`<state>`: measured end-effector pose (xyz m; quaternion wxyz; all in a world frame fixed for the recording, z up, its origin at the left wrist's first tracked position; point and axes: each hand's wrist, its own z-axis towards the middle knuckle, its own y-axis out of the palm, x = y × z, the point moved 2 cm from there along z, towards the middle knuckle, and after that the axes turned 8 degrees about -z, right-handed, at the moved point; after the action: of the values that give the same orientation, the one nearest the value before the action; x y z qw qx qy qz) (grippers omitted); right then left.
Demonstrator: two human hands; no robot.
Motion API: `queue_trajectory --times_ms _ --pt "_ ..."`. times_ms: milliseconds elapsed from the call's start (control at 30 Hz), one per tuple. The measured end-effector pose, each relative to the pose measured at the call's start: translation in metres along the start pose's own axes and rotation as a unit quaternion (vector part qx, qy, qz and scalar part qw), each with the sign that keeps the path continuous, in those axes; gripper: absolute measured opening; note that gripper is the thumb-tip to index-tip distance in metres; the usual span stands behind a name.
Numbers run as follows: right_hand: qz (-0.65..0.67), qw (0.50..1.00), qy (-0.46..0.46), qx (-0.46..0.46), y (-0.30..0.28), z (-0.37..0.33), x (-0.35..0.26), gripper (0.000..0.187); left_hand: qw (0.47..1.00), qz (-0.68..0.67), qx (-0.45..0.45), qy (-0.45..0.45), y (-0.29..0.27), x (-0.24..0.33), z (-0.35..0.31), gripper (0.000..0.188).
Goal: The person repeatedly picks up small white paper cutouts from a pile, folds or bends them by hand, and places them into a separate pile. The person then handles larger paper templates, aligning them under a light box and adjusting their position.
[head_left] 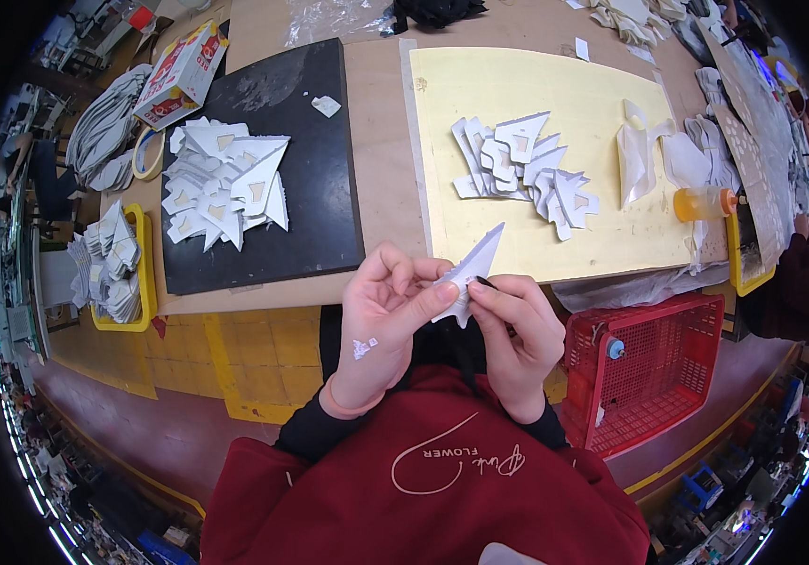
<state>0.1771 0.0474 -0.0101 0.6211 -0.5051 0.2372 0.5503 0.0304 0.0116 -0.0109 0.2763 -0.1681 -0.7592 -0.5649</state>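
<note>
Between my two hands, just in front of the table edge, is a white pointed cut piece [480, 257] with its long tip up and to the right. My left hand [387, 299] pinches its left side between thumb and fingers; small white scraps stick near that wrist. My right hand [521, 325] pinches the lower right part with thumb and forefinger, and something small and dark shows at the fingertips. Similar white pieces lie in a heap [225, 184] on the black board [315, 226] at left. More of them form a spread pile [522, 165] on the pale yellow board [630, 240] at right.
Left of the black board are a tape roll [148, 153], a red and white box [181, 75] and a yellow basket [148, 273] of white pieces. An orange-capped bottle [701, 204] lies at right. Below the table's right side sits a red crate [649, 377].
</note>
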Motion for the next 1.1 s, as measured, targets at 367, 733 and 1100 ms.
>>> queue_trajectory --times_ms 367,733,1100 --pt "-0.016 1.0 -0.006 -0.005 0.0 0.003 -0.003 0.025 1.0 0.004 0.004 0.011 -0.002 -0.003 0.0 0.035" --pt "0.051 0.994 0.043 -0.092 -0.004 0.008 0.006 0.03 0.994 0.096 -0.01 0.049 -0.004 0.006 0.005 0.036" --pt "0.019 0.997 0.032 -0.062 -0.001 0.006 0.003 0.029 0.995 0.089 -0.001 0.032 -0.004 0.006 0.006 0.035"
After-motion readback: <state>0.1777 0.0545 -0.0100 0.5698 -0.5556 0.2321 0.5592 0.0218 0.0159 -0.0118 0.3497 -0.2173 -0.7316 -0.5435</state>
